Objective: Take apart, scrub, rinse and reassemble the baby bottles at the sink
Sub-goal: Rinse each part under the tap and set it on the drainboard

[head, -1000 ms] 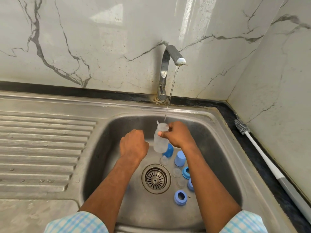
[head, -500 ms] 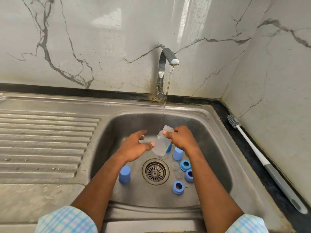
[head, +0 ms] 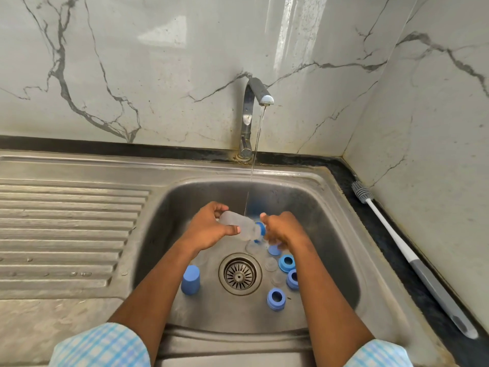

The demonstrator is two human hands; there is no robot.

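**A:** How are the hands placed?

**B:** Both reach down into the sink [head: 336, 207], close together. The left hand [head: 209, 229] curls round the base end of the clear bottle [head: 238, 225] with the thumb on the near side. It holds the bottle tipped onto its side, mouth toward the right. The right hand [head: 283, 230] is at that mouth end with its fingers curled, but it is blurred and I cannot tell what it grips. A blue piece [head: 261, 228] shows right at the neck.

**A:** And the water?

**B:** A thin stream [head: 255, 154] falls from the tap [head: 251, 109] down to the bottle, between the hands.

**A:** What lies around?

**B:** On the basin floor a blue cap [head: 190, 279] stands left of the drain [head: 240, 274], and several blue rings [head: 276, 299] lie to its right. A ribbed draining board [head: 66, 229] is on the left. A long-handled brush [head: 415, 263] lies on the dark counter edge [head: 370, 234] at the right, with veined marble walls [head: 158, 75] behind.
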